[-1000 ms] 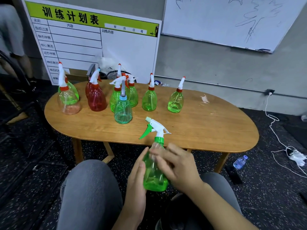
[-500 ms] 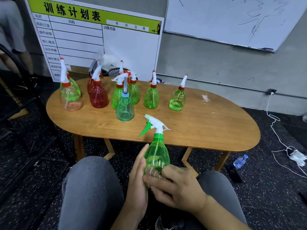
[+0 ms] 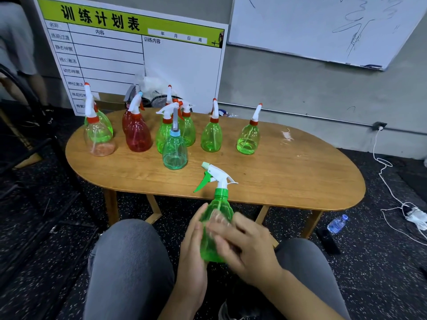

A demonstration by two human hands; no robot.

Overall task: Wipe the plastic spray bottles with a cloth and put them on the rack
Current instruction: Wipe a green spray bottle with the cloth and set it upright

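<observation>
Speckled black gym flooring fills the room, two whiteboards against the grey wall, and the oval wooden table (image 3: 288, 181) carries a cluster of spray bottles — green ones, a red bottle (image 3: 138, 135), a teal bottle (image 3: 175, 153) nearest the front edge. No rack identifiable in view.

Down at knee level, the green spray bottle (image 3: 216, 227) stands upright off the table, between the person's legs. Left hand (image 3: 193, 250) lies flat along its side, fingers straight and together, bracing it. Right hand (image 3: 247, 248) is motion-blurred across the front, fingers loosely spread; something pale sits under the fingertips, possibly the cloth, though I cannot tell.

Half a second ago that right hand was lower on the belly; now it has swept back up. Wiping is underway, so racking, I'd judge, comes later.
</observation>
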